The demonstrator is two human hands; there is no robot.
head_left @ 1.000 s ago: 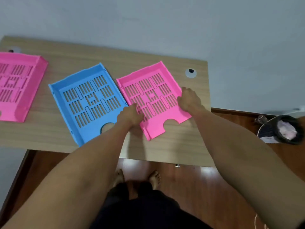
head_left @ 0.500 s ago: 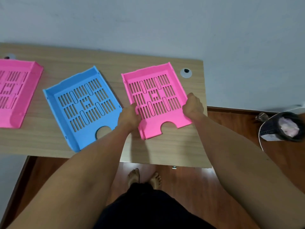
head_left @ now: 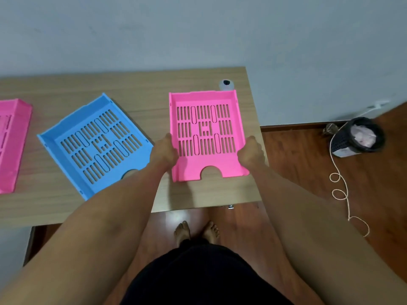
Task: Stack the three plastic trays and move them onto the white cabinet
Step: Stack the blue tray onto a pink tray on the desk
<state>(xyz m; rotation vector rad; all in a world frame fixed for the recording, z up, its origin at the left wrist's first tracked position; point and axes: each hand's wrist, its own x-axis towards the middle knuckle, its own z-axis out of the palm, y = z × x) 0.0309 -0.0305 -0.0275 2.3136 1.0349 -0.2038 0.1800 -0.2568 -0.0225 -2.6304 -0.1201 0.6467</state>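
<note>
A pink slotted tray (head_left: 206,160) is at the right end of the wooden desk (head_left: 132,84), squared up toward me. My left hand (head_left: 164,151) grips its left wall and my right hand (head_left: 250,151) grips its right wall. I cannot tell whether it is lifted off the desk. A blue tray (head_left: 66,133) of the same shape lies angled just to the left. A second pink tray (head_left: 13,137) lies at the far left, cut off by the frame edge. No white cabinet is in view.
A grey cable grommet (head_left: 226,84) sits in the desk behind the held tray. On the wooden floor to the right lies a tipped black bin (head_left: 361,137) with a loose cord (head_left: 340,183) trailing from it. My bare feet (head_left: 196,232) stand below the desk's front edge.
Both hands have turned the right pink tray clockwise, from angled to squared up with me, and it has shifted slightly right. The blue and left pink trays have not moved on the desk.
</note>
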